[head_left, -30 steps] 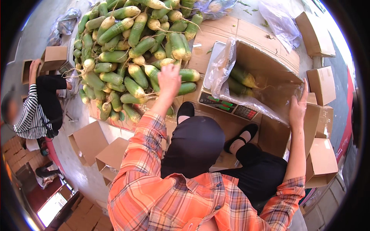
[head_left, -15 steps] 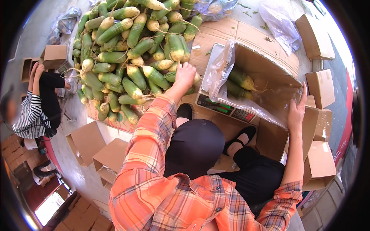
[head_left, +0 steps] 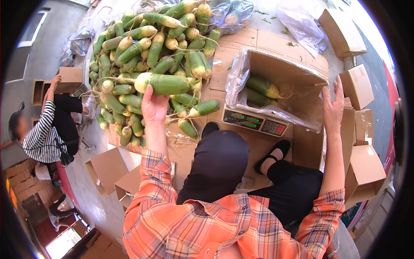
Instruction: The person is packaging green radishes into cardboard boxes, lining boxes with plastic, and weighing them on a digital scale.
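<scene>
Left of the plastic-lined carton you have the heap of green radishes, roots poking out at all angles. The carton itself sits on a digital scale, whose keypad and display show along the carton's near side. Two radishes lie inside it, and its clear liner folds over the left rim, standing between the heap and the carton's interior. Flattened cardboard spreads beyond the carton, with a crumpled plastic bag farther off. To the carton's right are brown boxes, close behind your hand. Your black-clad knee rises on its near left, and a shoe rests on its near side. Well left of the carton, past the heap, sits a co-worker in a striped top.

Your left hand is turned up left of the carton, grasping a large radish above the heap, pale end pointing away from the carton (your fingers are mostly hidden beneath it). Your right hand is raised at the carton's right wall, fingers extended and gripping nothing; whether it touches the cardboard, you cannot tell from here.
</scene>
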Available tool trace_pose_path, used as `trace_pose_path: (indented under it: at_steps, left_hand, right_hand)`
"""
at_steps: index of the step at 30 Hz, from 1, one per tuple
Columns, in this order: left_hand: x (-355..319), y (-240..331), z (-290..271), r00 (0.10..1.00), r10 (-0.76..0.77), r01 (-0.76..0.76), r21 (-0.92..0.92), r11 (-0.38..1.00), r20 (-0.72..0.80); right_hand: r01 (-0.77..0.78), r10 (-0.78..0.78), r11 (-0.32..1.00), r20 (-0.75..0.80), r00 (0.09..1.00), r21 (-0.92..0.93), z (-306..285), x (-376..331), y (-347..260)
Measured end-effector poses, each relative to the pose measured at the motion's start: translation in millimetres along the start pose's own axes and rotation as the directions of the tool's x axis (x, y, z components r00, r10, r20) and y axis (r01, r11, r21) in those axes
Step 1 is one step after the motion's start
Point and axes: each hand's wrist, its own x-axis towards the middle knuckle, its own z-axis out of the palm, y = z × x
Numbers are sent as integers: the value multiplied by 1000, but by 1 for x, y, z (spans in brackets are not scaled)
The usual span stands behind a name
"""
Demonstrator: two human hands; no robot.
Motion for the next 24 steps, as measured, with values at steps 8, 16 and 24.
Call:
trace_pose_path:
  at_steps: [8,16,24]
  left_hand:
    - [-48,-5,101,975,82,-52,-147,988,207]
    - [-67,-29,150,938,118,-137,35,990,326]
    - [-58,-25,141,900,-112,20,217,976,421]
  right_hand:
    - [499,-565,819,249,787,282,23,-64,-147]
    - [771,-756,636,195,625,-7,45,-69,-141]
    - [915,-791,402,512,336,21,36,-77,-142]
